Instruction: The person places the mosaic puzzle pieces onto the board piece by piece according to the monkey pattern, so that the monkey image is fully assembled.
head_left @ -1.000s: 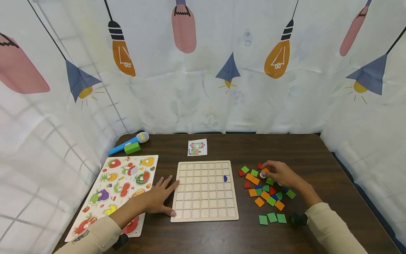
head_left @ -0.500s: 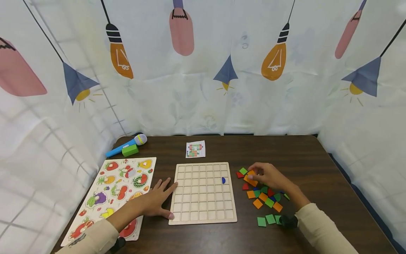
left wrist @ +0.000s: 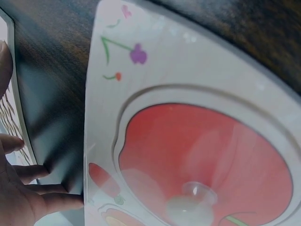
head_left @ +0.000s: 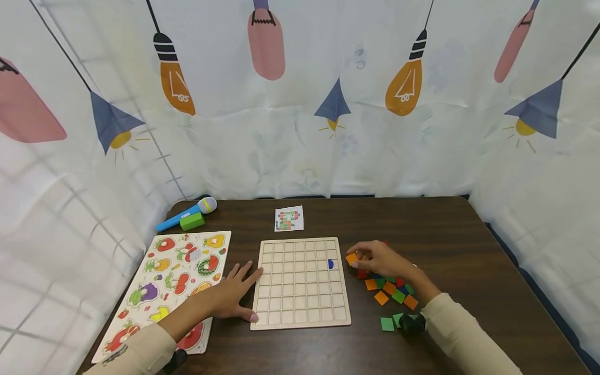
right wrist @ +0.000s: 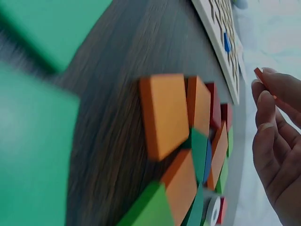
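Grid board [head_left: 301, 290] right of fruit puzzle [head_left: 174, 284], left of tiles [head_left: 389, 288], before card [head_left: 288, 219]

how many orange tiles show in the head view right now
5 visible: the held tile in the right hand; loose, nearer the camera, back-left tile, back-right tile, front-left tile, front-right tile. The hand may hide more.

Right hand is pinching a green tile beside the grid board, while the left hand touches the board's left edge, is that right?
Not green: the head view shows the right hand pinching an orange tile beside the grid board, while the left hand touches the board's left edge.
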